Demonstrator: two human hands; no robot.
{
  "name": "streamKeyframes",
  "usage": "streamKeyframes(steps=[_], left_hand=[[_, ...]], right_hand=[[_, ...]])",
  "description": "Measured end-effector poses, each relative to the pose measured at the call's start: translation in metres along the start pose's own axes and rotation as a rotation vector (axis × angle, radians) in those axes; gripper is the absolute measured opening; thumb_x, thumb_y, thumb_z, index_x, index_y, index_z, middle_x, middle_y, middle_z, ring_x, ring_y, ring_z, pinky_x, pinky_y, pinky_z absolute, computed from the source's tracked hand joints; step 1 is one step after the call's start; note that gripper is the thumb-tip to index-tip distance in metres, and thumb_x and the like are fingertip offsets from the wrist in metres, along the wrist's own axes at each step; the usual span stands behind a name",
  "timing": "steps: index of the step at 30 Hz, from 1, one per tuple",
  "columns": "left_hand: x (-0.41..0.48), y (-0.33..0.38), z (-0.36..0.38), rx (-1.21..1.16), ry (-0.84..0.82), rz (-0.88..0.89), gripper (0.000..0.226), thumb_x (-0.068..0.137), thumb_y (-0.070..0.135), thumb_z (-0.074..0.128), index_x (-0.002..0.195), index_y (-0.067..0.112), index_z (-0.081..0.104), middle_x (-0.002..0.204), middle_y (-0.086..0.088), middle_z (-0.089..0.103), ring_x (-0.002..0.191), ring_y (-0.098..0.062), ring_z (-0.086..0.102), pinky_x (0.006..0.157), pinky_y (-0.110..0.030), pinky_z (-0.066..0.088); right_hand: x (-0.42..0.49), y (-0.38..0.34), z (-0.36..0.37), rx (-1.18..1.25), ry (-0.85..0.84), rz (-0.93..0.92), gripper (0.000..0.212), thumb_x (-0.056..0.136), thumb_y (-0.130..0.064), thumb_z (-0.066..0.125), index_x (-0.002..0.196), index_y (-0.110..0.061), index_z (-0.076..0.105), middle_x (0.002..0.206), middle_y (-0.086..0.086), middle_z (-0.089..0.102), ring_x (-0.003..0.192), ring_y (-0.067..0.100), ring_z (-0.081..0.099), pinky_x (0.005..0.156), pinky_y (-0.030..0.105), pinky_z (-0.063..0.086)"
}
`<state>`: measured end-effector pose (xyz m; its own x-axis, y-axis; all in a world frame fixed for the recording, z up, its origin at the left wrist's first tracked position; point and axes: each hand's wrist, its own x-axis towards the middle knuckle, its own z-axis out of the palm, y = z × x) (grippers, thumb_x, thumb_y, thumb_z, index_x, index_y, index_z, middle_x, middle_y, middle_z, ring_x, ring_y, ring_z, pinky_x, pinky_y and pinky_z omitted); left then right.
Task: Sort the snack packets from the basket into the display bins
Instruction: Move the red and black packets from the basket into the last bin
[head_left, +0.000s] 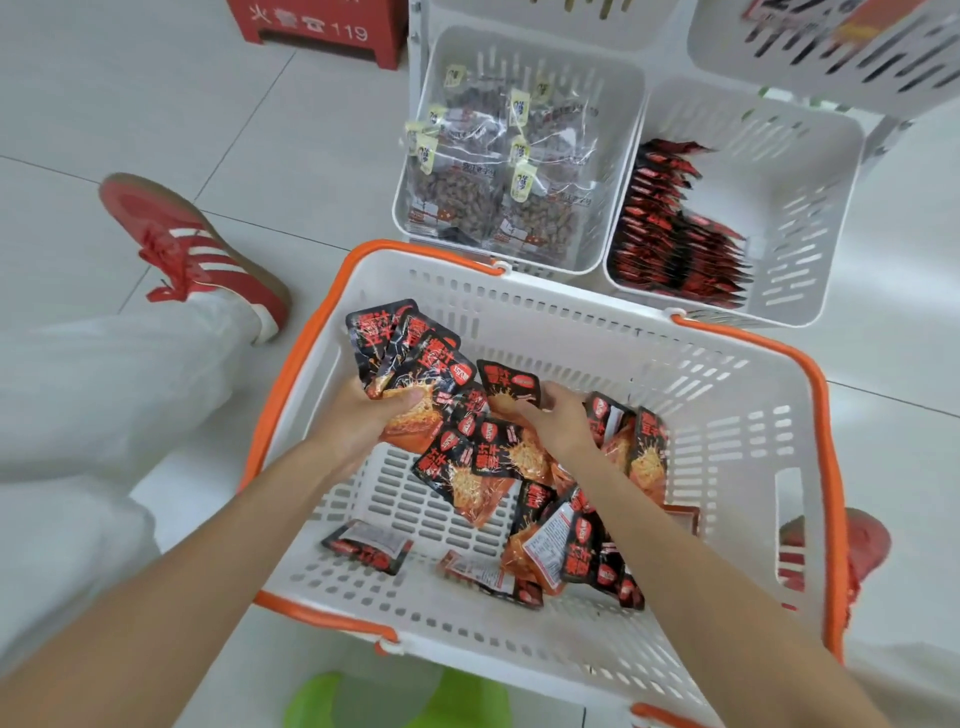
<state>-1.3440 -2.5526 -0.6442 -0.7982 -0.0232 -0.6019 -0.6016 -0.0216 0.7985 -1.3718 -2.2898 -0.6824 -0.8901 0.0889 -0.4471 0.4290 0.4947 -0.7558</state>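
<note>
Left hand (363, 421): over basket's left side, fingers curled, thumb on top, grips a fanned bunch.
Held bunch (415, 353): at least 3 packets, exact count unclear. Glossy black-orange foil, flat, rectangular, rounded corners.
Right hand (558, 423): mid-basket, thumb and fingers pinch 1 packet by its lower edge.
Pinched packet (506, 384): same kind, upright, just beside the bunch.
Basket (727, 415): 1, white slotted plastic, rectangular, orange rim and handles, on tiled floor.
Loose packets (488, 467): roughly a dozen or more, overlap blocks an exact count. Heap runs from basket centre to near-right corner, some face down showing white label backs.
Lone packet (366, 545): 1, flat, towards basket's near-left corner, apart from the heap.
Left bin (618, 88): white slotted plastic, squarish, just past basket's far edge.
Clear bags (467, 197): in left bin, see-through film, brown pieces inside, pale tags. Several, count unclear.
Right bin (815, 208): same make, side by side with left bin.
Red-black packets (670, 234): many, on edge in a tight row along right bin's left wall.
Upper bin (779, 57): partly seen, top right, contents blurred.
Shoes: 2, red with white stripes. Left shoe (192, 244) is left of basket, right shoe (867, 540) beside its right edge.
Red box (317, 26): 1, "119" printed on it, on the floor far left.
</note>
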Motion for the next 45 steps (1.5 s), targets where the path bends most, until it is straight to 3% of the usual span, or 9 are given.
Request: streamKeyframes(steps=[8,10,14,16,19,28,34,38,45], left_hand=[[-0.024,0.029,0.021,0.036,0.039,0.068,0.061,0.066,0.057,0.082,0.118,0.038,0.056,0.119,0.008,0.066,0.117,-0.017,0.059,0.109,-0.047,0.04],[-0.023,0.03,0.03,0.013,0.003,0.028,0.091,0.06,0.066,0.082,0.135,0.026,0.048,0.13,0.0,0.062,0.121,-0.021,0.058,0.109,-0.05,0.041],[-0.03,0.036,0.056,0.159,-0.109,-0.006,0.111,0.047,0.081,0.078,0.133,0.019,0.046,0.125,-0.005,0.065,0.111,-0.022,0.065,0.098,-0.047,0.051],[-0.04,0.047,0.071,0.222,-0.139,0.093,0.073,0.058,0.054,0.09,0.117,0.025,0.059,0.109,0.0,0.072,0.098,-0.016,0.07,0.089,-0.035,0.056],[-0.05,0.058,0.081,0.097,-0.26,0.055,0.038,0.081,0.017,0.079,0.114,0.025,0.061,0.113,-0.003,0.071,0.099,-0.018,0.07,0.081,-0.042,0.06],[-0.047,0.083,0.103,0.143,-0.407,0.122,0.046,0.083,0.002,0.075,0.125,0.013,0.06,0.117,-0.01,0.07,0.103,-0.024,0.071,0.084,-0.041,0.059],[-0.036,0.119,0.13,0.403,-0.481,0.232,0.042,0.084,0.002,0.075,0.123,0.014,0.062,0.113,-0.007,0.073,0.1,-0.02,0.072,0.088,-0.036,0.059],[-0.022,0.152,0.153,0.63,-0.574,0.325,0.037,0.083,-0.003,0.073,0.118,0.006,0.062,0.103,-0.01,0.07,0.078,-0.008,0.071,0.069,-0.023,0.058],[0.027,0.196,0.202,0.727,-0.59,0.427,0.072,0.075,0.008,0.084,0.133,0.02,0.043,0.118,-0.007,0.063,0.096,-0.018,0.065,0.071,-0.028,0.054]], right_hand=[[-0.03,-0.058,-0.033,0.478,-0.192,0.101,0.004,0.096,-0.014,0.059,0.097,-0.017,0.062,0.098,0.003,0.073,0.09,0.02,0.07,0.09,0.034,0.05],[-0.049,-0.065,-0.035,0.614,-0.303,0.144,0.006,0.098,-0.011,0.054,0.104,-0.011,0.057,0.094,0.006,0.069,0.076,0.014,0.069,0.088,0.036,0.051],[-0.078,-0.083,-0.019,0.692,-0.336,0.112,0.059,0.101,-0.006,0.047,0.148,-0.031,0.022,0.108,-0.006,0.055,0.089,0.009,0.067,0.087,0.035,0.057],[-0.08,-0.087,-0.013,0.73,-0.339,0.047,0.068,0.101,-0.007,0.049,0.15,-0.042,0.018,0.138,-0.006,0.048,0.116,0.021,0.059,0.101,0.046,0.049],[-0.08,-0.096,-0.022,0.664,-0.264,-0.024,0.07,0.094,-0.006,0.058,0.146,-0.043,0.027,0.136,0.0,0.057,0.115,0.023,0.062,0.097,0.047,0.052],[-0.093,-0.122,-0.078,0.381,-0.227,-0.338,0.074,0.084,0.001,0.068,0.136,-0.037,0.034,0.118,-0.003,0.065,0.109,0.011,0.063,0.096,0.032,0.051],[-0.092,-0.138,-0.14,-0.065,-0.029,-0.526,0.116,0.075,-0.016,0.083,0.154,-0.033,-0.001,0.16,-0.006,0.016,0.14,0.005,0.026,0.107,0.013,0.03],[-0.073,-0.153,-0.184,-0.383,-0.114,-0.499,0.049,0.071,-0.022,0.086,0.116,-0.024,0.065,0.108,-0.001,0.069,0.093,0.015,0.065,0.082,0.038,0.054],[-0.029,-0.143,-0.235,-0.273,-0.18,-0.418,0.03,0.079,-0.006,0.076,0.103,-0.021,0.066,0.093,0.006,0.069,0.077,0.023,0.069,0.067,0.041,0.06]])
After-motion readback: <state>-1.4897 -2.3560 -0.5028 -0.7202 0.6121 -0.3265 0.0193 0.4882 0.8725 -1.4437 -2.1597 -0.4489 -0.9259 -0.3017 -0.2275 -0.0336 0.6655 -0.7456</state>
